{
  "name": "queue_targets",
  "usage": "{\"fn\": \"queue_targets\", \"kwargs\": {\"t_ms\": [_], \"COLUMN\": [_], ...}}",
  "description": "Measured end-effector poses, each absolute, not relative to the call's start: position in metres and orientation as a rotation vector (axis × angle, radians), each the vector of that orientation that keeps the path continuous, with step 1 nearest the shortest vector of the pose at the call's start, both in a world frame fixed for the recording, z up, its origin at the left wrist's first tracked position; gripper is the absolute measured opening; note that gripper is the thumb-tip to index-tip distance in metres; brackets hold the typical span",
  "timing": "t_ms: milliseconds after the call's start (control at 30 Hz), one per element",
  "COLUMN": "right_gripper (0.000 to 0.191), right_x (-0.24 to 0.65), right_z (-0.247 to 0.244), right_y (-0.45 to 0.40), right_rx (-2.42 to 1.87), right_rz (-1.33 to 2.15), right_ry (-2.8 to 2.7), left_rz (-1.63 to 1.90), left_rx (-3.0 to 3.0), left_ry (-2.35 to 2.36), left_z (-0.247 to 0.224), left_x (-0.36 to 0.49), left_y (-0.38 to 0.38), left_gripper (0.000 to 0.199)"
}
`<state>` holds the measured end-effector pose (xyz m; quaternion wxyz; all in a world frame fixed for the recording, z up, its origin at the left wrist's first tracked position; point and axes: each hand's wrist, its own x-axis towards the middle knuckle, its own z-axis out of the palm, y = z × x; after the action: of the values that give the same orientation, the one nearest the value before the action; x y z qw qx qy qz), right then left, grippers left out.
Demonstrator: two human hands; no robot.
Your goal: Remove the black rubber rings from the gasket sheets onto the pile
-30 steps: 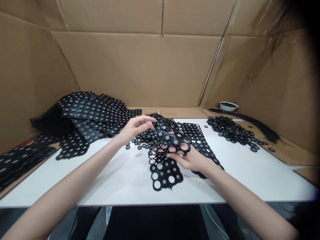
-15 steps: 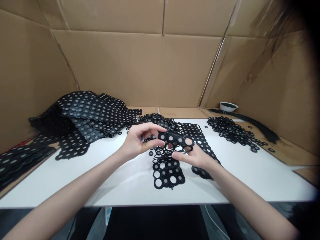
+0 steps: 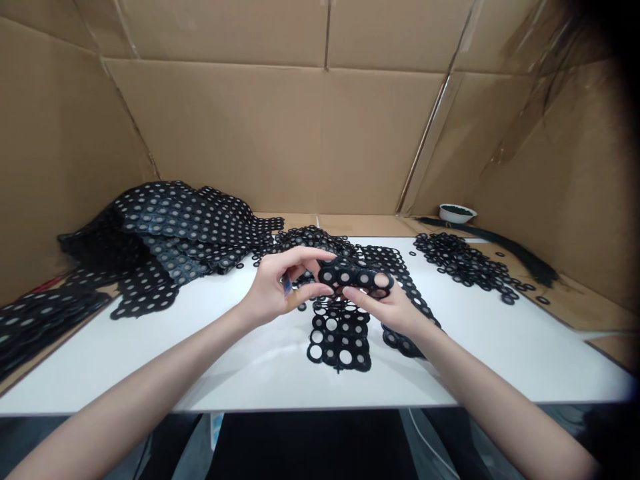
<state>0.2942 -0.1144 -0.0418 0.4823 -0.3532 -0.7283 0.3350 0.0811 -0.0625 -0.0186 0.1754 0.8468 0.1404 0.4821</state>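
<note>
While both hands are working over the white table (image 3: 465,360) | left hand (image 3: 277,287): curling closed, pinching one end of the strip of black rubber rings (image 3: 355,275) | right hand (image 3: 387,308): gripping the other end | strip: staying up above the table's middle | good grip: holding it tight near both ends

Left hand (image 3: 283,283) and right hand (image 3: 387,307) pinch short black washer strip (image 3: 353,273) above white table (image 3: 500,360), heaped sheets (image 3: 165,230) behind.

We get bright, even light across the white tabletop (image 3: 500,360), soft grey shadows (image 3: 225,373) beneath the arms, wide-angle bowing in the brown cardboard walls (image 3: 65,133), and dark, blurred hair strands (image 3: 590,40) at upper right.
</note>
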Motion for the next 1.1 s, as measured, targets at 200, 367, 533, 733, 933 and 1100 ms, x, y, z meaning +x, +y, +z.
{"fn": "queue_targets", "kwargs": {"t_ms": [200,367,533,733,933,1100], "right_gripper": [0.023,0.014,0.012,0.025,0.028,0.027], "right_x": [0.293,0.294,0.292,0.287,0.286,0.285], "right_z": [-0.042,-0.044,-0.045,-0.045,-0.047,-0.048], "right_y": [-0.113,-0.113,-0.113,-0.115,-0.113,-0.113], "right_rx": [-0.843,-0.835,-0.804,-0.912,-0.908,-0.897], "right_rz": [0.809,0.81,0.884,0.835,0.893,0.877], "right_ry": [-1.767,-1.761,-1.745,-1.664,-1.601,-1.599], "left_rz": [1.346,1.368,1.421,1.413,1.245,1.062], "left_rx": [2.415,2.529,2.638,2.687,2.505,2.101], "left_ry": [0.427,0.439,0.41,0.354,0.496,0.608], "left_z": [-0.018,-0.016,-0.016,-0.019,-0.017,-0.019], "left_x": [0.081,0.082,0.087,0.092,0.095,0.094], "left_y": [-0.063,-0.063,-0.066,-0.067,-0.07,-0.07], "left_gripper": [0.043,0.04,0.03,0.015,0.014,0.027]}}
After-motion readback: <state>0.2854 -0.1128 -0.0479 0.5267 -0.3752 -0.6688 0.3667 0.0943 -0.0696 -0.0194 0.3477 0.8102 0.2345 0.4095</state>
